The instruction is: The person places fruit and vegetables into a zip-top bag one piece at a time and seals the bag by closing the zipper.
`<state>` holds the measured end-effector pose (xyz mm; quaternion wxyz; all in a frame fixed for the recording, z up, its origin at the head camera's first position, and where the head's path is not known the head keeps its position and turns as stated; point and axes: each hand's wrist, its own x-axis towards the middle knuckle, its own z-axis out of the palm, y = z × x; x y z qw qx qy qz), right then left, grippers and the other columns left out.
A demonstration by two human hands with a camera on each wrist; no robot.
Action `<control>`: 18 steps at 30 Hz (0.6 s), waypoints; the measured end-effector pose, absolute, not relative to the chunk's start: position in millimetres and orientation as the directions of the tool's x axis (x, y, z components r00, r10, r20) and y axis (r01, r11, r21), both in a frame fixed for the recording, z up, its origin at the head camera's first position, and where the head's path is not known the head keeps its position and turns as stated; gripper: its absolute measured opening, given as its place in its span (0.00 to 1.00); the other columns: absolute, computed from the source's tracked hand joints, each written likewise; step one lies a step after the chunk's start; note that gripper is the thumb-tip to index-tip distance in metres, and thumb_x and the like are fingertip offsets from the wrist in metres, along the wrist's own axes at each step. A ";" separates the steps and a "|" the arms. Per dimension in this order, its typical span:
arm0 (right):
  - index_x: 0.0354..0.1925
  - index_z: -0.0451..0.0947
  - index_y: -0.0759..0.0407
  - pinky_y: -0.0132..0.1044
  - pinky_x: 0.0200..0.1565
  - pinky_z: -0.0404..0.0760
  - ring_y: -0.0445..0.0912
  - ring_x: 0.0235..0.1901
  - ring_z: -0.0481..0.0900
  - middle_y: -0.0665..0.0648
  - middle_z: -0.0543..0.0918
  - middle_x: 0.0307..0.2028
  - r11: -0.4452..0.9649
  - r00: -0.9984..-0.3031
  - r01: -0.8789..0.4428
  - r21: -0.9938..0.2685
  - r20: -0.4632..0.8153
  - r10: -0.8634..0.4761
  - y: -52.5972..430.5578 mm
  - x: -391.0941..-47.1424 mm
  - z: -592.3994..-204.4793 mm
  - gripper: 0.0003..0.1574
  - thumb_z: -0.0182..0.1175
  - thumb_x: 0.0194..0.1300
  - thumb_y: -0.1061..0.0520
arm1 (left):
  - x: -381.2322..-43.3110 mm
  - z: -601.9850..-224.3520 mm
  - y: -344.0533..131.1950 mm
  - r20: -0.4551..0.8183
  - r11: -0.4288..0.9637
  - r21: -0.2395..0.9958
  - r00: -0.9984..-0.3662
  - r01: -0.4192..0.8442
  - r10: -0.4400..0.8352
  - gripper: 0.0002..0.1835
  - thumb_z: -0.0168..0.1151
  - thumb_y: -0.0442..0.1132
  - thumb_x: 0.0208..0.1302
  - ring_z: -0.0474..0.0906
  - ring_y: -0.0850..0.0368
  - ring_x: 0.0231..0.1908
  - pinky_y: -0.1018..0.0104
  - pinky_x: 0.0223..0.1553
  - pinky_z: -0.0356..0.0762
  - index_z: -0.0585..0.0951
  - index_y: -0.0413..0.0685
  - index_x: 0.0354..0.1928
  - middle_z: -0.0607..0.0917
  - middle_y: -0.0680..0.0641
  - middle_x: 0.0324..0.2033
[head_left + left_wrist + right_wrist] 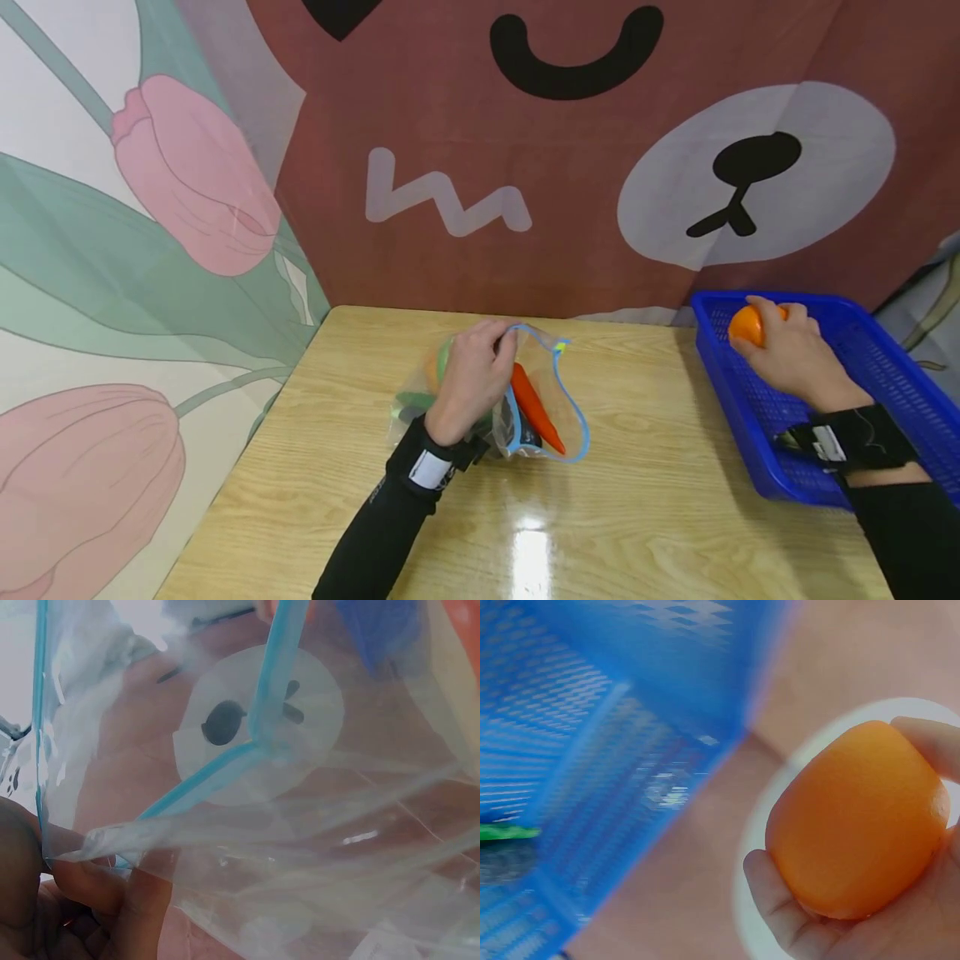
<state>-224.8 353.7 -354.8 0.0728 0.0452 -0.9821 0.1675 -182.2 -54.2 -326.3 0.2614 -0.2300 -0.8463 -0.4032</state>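
My left hand [468, 379] pinches the upper edge of a clear zip bag [584, 429] with a blue-lined mouth. Its mouth gapes toward the right. Inside lie a red-orange carrot [536, 408], a dark, shiny thing [528, 432] and green items [414, 402] partly hidden by the hand. In the left wrist view, thumb and finger hold the plastic [300, 847] at a corner. Over the blue basket [723, 392], my right hand [798, 358] grips an orange [745, 327]. The right wrist view shows fingers wrapped round the orange [855, 825], apart from the basket's wall.
The blue mesh basket stands at the table's right end. A dark thing with a green tip [508, 832] lies inside it, mostly hidden by the wrist in the head view. A wooden table [637, 517] carries bag and basket. Behind hangs a printed brown cloth [570, 250].
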 end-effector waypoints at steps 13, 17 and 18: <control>0.67 0.56 0.63 0.62 0.28 0.73 0.72 0.44 0.61 0.80 0.57 0.53 0.924 -0.928 -0.257 -0.282 0.338 -0.155 298.3 -192.8 -324.7 0.41 0.60 0.62 0.53 | -181.5 -327.5 -54.4 0.611 0.576 0.572 -0.772 0.583 0.174 0.13 0.51 0.33 0.67 0.62 0.61 0.15 0.70 0.18 0.60 0.78 0.43 0.25 0.65 0.52 0.16; 0.65 0.61 0.61 0.56 0.26 0.74 0.68 0.41 0.66 0.77 0.61 0.51 0.908 -0.908 -0.321 -0.267 0.359 -0.215 275.7 -185.4 -323.7 0.40 0.63 0.58 0.53 | -181.7 -328.1 -53.2 0.612 0.583 0.566 -0.771 0.583 0.176 0.10 0.52 0.33 0.67 0.63 0.62 0.16 0.70 0.19 0.60 0.81 0.42 0.29 0.67 0.52 0.17; 0.65 0.62 0.61 0.55 0.25 0.74 0.67 0.40 0.66 0.76 0.62 0.51 0.903 -0.903 -0.338 -0.266 0.361 -0.232 269.8 -183.2 -324.0 0.40 0.63 0.57 0.53 | -181.8 -328.2 -53.0 0.611 0.583 0.566 -0.771 0.583 0.177 0.10 0.52 0.33 0.67 0.63 0.62 0.16 0.70 0.19 0.61 0.82 0.42 0.30 0.67 0.52 0.17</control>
